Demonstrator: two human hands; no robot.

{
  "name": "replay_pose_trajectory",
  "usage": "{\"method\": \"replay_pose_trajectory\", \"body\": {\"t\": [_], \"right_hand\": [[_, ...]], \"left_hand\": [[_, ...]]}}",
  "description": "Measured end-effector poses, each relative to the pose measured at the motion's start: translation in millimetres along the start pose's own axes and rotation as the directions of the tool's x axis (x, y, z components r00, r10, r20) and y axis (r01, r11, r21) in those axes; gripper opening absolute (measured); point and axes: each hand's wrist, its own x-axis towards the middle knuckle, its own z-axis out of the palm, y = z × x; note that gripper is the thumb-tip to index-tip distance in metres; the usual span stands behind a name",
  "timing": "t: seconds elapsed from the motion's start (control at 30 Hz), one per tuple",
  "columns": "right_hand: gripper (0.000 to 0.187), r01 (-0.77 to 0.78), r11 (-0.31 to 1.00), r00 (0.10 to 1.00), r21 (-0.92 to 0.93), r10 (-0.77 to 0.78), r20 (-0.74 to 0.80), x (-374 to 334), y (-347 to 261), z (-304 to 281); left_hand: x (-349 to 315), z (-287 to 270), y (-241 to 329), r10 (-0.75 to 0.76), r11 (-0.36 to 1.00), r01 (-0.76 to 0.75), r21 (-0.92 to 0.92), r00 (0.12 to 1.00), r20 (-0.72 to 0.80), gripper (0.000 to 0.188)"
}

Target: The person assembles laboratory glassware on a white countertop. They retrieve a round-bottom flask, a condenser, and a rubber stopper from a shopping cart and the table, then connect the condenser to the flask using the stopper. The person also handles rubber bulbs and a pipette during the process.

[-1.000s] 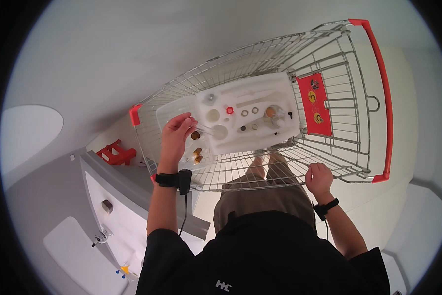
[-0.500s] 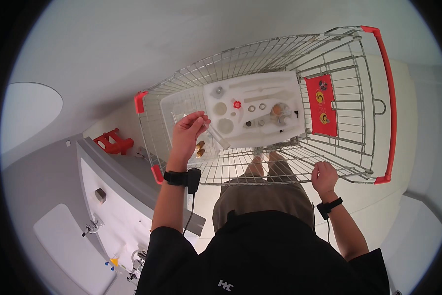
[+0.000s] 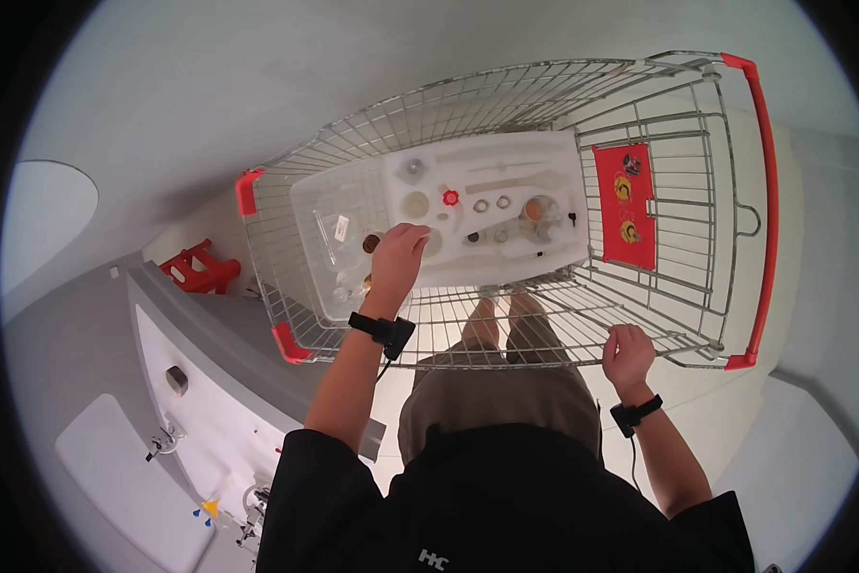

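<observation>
My left hand (image 3: 401, 256) is over the white foam insert (image 3: 491, 272), near its left end. Thumb and fingers are pinched together over a round recess. A faint pale tip shows at the fingertips, too small to name. Beside the hand stands a clear plastic bin (image 3: 305, 258) with a white label (image 3: 341, 227), clear pieces and a brass-coloured fitting (image 3: 371, 243). Set in the foam are a red knob (image 3: 450, 198) and two metal rings (image 3: 481, 205). My right hand (image 3: 628, 355) is loosely curled at the near rim of the shopping cart (image 3: 506, 366); its palm side is hidden.
The wire cart has a red handle bar (image 3: 769, 191) on the right and a red panel (image 3: 628, 205) inside. A red stool (image 3: 198, 269) is at the left. Nearer, a white counter (image 3: 186, 382) carries metal fittings and a yellow piece (image 3: 210, 508).
My left hand has moved right and slightly down, from beside the bin to over the foam. The clear tube seen in it no longer shows clearly. The cart has shifted slightly left; my right hand hardly moved.
</observation>
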Motion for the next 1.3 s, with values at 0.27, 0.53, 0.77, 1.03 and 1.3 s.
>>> {"method": "replay_pose_trajectory", "body": {"t": [0.27,0.53,0.77,1.03,1.3], "right_hand": [[0.004,0.027,0.999,1.0,0.018,-0.027,-0.001,1.8,1.2,2.8],[0.004,0.037,0.999,0.999,0.022,-0.037,-0.015,2.8,1.3,4.1],[0.005,0.035,0.999,0.999,0.027,-0.035,-0.017,5.2,5.6,4.3],[0.008,0.036,0.998,0.999,0.042,-0.036,-0.008,2.7,13.3,5.4],[0.007,0.032,0.999,0.998,0.04,-0.03,-0.056,5.8,15.3,4.9]], "left_hand": [[0.7,33.7,-14.4,-0.04,0.999,0.038,0.034,0.997,0.067,0.012],[3.9,50.4,-32.7,-0.028,0.982,-0.019,0.188,0.969,0.245,0.008],[7.2,66.0,-50.1,-0.02,0.96,-0.083,0.267,0.933,0.36,0.01],[17.9,68.5,-54.3,-0.008,0.972,-0.097,0.216,0.898,0.439,0.015],[118.0,104.0,18.8,0.18,0.965,-0.237,0.113,0.912,0.369,0.013]]}}
